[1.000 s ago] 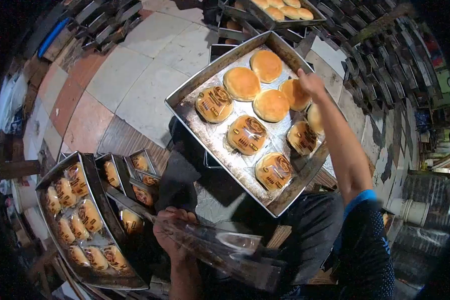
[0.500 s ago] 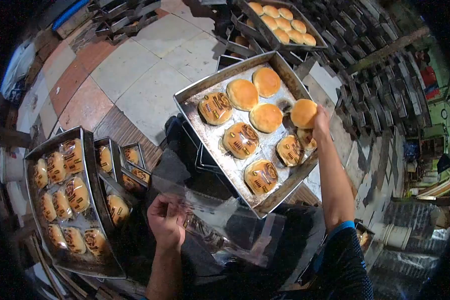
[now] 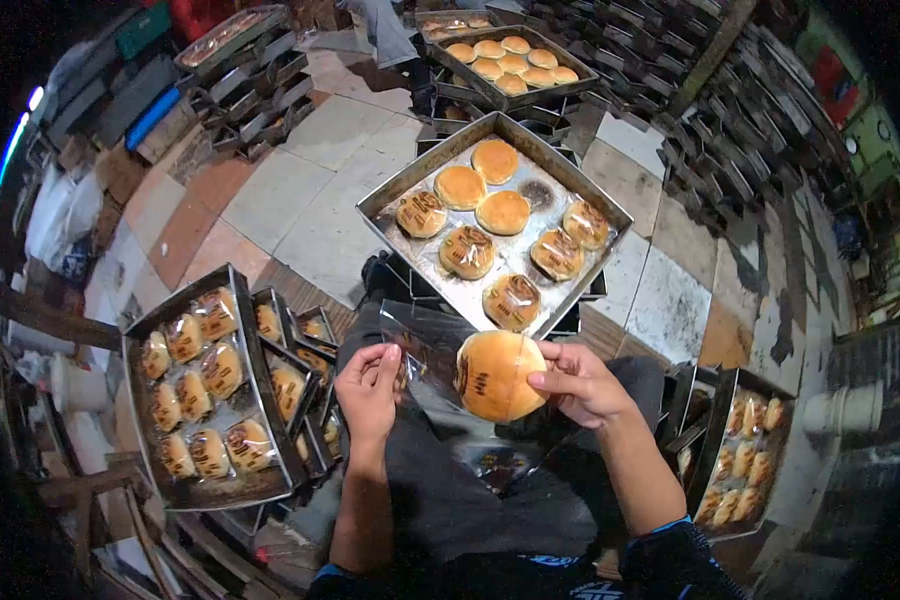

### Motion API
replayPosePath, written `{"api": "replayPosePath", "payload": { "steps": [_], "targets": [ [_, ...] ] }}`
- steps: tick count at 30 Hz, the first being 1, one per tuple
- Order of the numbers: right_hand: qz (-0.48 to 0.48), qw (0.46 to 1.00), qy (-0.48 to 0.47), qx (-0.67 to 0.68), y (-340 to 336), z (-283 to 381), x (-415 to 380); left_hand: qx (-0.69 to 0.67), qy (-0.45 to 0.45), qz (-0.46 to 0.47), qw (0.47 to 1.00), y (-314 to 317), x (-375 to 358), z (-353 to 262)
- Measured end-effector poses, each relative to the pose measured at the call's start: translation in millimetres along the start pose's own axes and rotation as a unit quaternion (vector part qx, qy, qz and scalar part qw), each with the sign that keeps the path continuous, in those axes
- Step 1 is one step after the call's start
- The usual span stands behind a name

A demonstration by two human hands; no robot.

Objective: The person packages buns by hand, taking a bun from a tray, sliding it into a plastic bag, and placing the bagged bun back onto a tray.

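Note:
A round golden bun (image 3: 502, 377) is in my right hand (image 3: 582, 384), pinched at its right edge with the thumb on top. Its left part lies inside a clear printed plastic bag (image 3: 418, 345). My left hand (image 3: 372, 385) pinches the left side of that bag between thumb and fingers. Just beyond my hands, a metal tray (image 3: 496, 125) holds bare buns (image 3: 460, 187) toward the back and bagged buns (image 3: 467, 252) toward the front and right. A dark round mark shows on the tray between buns.
At the left stands a tray (image 3: 288, 440) of bagged buns, beside smaller trays. Another tray (image 3: 740, 377) of bagged buns is at the right. Farther back, a tray (image 3: 582, 84) holds bare buns, near stacked tins. Part of another person (image 3: 382, 32) shows at the top.
My right hand has brought the bun from over the tray back toward my left hand, and the bun is now partly in the bag. The head view has shifted.

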State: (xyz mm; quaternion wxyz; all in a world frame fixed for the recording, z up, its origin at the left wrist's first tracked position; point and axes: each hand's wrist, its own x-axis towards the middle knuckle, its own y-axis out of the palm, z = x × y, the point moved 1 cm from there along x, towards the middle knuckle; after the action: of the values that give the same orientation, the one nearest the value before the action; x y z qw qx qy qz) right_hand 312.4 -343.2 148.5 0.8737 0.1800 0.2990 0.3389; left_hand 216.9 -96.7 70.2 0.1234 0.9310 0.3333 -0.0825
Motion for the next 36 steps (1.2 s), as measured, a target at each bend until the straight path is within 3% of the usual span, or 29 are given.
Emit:
{"api": "replayPosePath", "payload": {
  "steps": [3,4,5,6,7,8,10,11,12,14,16,18,19,20,22,23,24,26,28,29,30,31,32,34,36],
  "targets": [
    [-0.006,0.999,-0.037,0.008,20,-25,-27,0.107,0.043,0.031,0.993,-3,-30,-7],
    [-0.023,0.998,-0.062,-0.022,28,-31,-31,0.115,0.162,0.065,0.978,4,-36,-8],
    [-0.046,0.973,-0.143,-0.177,46,-25,-38,0.071,0.148,0.056,0.985,8,-40,-11],
    [-0.076,0.925,-0.245,-0.279,66,-23,-46,0.025,0.132,0.047,0.99,12,-43,-15],
    [-0.045,0.863,-0.332,-0.377,80,-22,-49,-0.141,0.095,0.115,0.979,26,-56,-37],
    [-0.015,0.783,-0.412,-0.465,91,-24,-52,-0.303,0.053,0.178,0.935,40,-72,-63],
    [0.038,0.723,-0.437,-0.534,106,-34,-56,-0.387,0.06,0.217,0.894,46,-81,-83],
    [0.036,0.691,-0.453,-0.562,110,-35,-59,-0.395,0.091,0.176,0.897,47,-83,-94],
    [0.038,0.692,-0.455,-0.559,112,-33,-58,-0.401,0.098,0.165,0.896,51,-88,-104],
    [-0.004,0.625,-0.501,-0.599,116,-23,-56,-0.339,0.157,0.234,0.898,64,-103,-89],
    [-0.015,0.631,-0.467,-0.62,122,-15,-64,-0.166,0.151,0.131,0.966,68,-111,-67],
    [0.002,0.695,-0.406,-0.593,125,-22,-70,-0.354,-0.006,0.161,0.921,58,-103,-78],
    [-0.002,0.709,-0.424,-0.563,127,-27,-74,-0.395,-0.007,0.132,0.909,48,-88,-78],
    [0.003,0.712,-0.423,-0.561,122,-32,-77,-0.449,-0.022,0.162,0.878,38,-80,-79],
    [0.199,0.729,-0.288,-0.588,104,-40,-79,-0.428,-0.021,0.132,0.894,26,-79,-84],
    [0.247,0.771,-0.256,-0.528,98,-40,-75,-0.436,-0.022,0.135,0.889,27,-83,-84],
    [0.246,0.773,-0.257,-0.525,96,-39,-71,-0.445,-0.022,0.14,0.884,31,-86,-84],
    [0.138,0.795,-0.354,-0.473,107,-24,-63,-0.462,-0.07,0.19,0.863,39,-89,-73],
    [0.168,0.8,-0.302,-0.491,117,-28,-55,-0.314,-0.077,0.123,0.938,45,-87,-65],
    [0.181,0.791,-0.31,-0.497,120,-31,-55,-0.388,-0.134,0.148,0.9,41,-80,-68],
    [0.196,0.78,-0.319,-0.502,121,-34,-56,-0.408,-0.129,0.147,0.892,32,-67,-65],
    [0.267,0.8,-0.348,-0.41,126,-27,-69,-0.437,-0.133,0.167,0.874,23,-62,-67],
    [0.375,0.828,-0.264,-0.324,122,-23,-77,-0.465,-0.135,0.185,0.855,13,-57,-70],
    [0.399,0.84,-0.275,-0.245,118,-10,-78,-0.445,-0.108,0.177,0.871,7,-56,-71],
    [0.172,0.846,-0.309,-0.399,115,-19,-50,-0.437,-0.106,0.141,0.882,22,-63,-67]
  ]
}}
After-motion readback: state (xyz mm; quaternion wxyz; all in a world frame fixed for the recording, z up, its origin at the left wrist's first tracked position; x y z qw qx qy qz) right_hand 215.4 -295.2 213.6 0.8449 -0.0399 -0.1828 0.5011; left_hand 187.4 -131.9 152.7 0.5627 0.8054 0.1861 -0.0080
